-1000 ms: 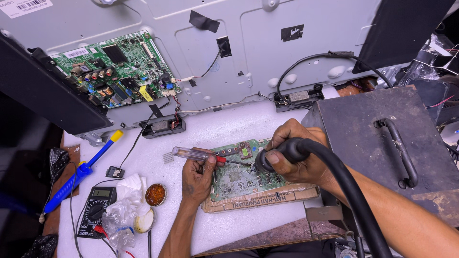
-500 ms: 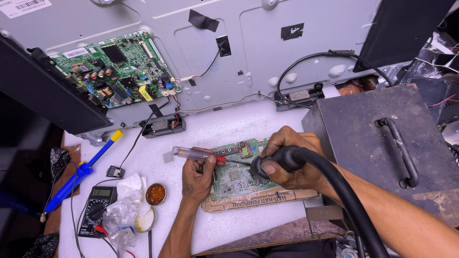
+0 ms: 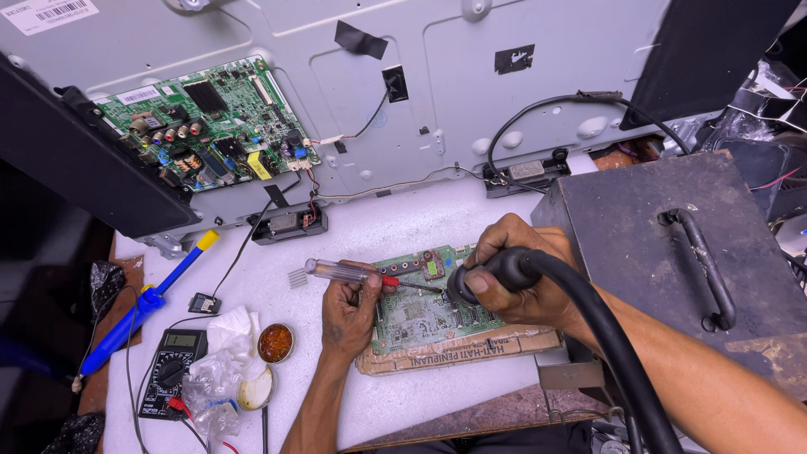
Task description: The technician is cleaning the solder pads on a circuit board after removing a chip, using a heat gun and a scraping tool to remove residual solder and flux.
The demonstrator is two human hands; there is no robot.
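A small green circuit board [image 3: 424, 315] lies on a strip of brown cardboard [image 3: 471, 349] on the white table. My left hand [image 3: 349, 311] grips a screwdriver with a clear handle [image 3: 340, 271]; its tip rests on the board's upper part. My right hand [image 3: 521, 273] is closed around a black tool with a thick black hose [image 3: 618, 353], the nozzle held over the board close to the screwdriver tip. The nozzle end itself is hidden behind my fingers.
A large opened grey panel [image 3: 454, 92] with a green main board [image 3: 210, 122] leans at the back. A dark metal box with a handle [image 3: 685, 244] stands right. At left lie a blue desoldering pump [image 3: 143, 303], a multimeter [image 3: 172, 370], a flux tin [image 3: 275, 342] and crumpled tissue.
My right hand with the hose tool has shifted slightly left and down toward the screwdriver tip. My left hand and the board have stayed put.
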